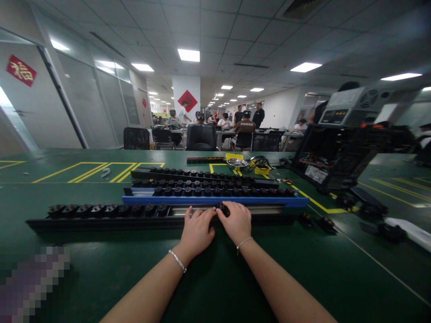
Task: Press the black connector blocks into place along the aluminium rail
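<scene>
Right fingers (234,207) pinch a small, dark module (222,209); left fingers (201,216), loosely spread, lie over the silver-channelled black rail (101,225).

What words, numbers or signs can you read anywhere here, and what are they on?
"福": red diamond sign on the door at left.
"PUMPKIN": back of a brown shirt.
Too small or blurred to read: the red diamond on the pillar, the pale label in the open computer case, any print on the grey box atop it.
</scene>
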`<state>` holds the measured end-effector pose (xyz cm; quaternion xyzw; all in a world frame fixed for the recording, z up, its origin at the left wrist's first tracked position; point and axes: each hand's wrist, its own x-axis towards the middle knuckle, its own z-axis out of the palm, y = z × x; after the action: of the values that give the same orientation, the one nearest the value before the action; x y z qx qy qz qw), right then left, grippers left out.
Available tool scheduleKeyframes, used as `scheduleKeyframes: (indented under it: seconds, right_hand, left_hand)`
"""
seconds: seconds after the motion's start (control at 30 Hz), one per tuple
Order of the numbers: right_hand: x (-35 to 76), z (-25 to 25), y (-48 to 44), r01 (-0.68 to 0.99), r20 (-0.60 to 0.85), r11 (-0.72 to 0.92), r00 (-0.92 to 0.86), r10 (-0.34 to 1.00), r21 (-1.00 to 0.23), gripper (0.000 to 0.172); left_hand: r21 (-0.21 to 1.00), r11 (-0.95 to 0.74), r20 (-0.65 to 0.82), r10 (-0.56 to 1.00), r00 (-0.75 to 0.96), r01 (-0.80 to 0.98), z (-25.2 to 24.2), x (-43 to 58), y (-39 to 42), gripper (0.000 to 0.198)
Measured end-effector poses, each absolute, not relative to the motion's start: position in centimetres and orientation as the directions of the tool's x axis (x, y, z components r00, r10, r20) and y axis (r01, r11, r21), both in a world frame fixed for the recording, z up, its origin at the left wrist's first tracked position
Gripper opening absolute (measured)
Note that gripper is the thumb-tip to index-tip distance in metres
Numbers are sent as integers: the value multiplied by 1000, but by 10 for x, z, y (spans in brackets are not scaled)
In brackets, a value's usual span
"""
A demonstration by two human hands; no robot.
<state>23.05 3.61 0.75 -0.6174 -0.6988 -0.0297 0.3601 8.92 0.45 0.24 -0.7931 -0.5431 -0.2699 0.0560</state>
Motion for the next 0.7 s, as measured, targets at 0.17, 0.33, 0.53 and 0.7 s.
scheduleKeyframes:
  seconds: [0.17, 0.33, 0.53, 0.7]
  right_hand:
    - [230, 7, 37, 881, 547, 235, 32, 836, -410, 28]
    - [232, 6, 39, 881, 558, 236, 37, 829, -410, 27]
    - [233, 6, 38, 891, 573, 239, 30, 819, -387, 26]
    - [232, 7, 38, 896, 573, 235, 25, 819, -376, 25]
  left_hand:
    - [146, -407, 492, 821, 290, 902, 1, 89, 2, 46]
    - [101, -409, 497, 810, 310, 907, -1, 89, 2, 53]
    - [56, -366, 503, 814, 290, 929, -5, 90, 4, 57]
    - [60, -358, 491, 823, 285, 932, -6, 90, 5, 56]
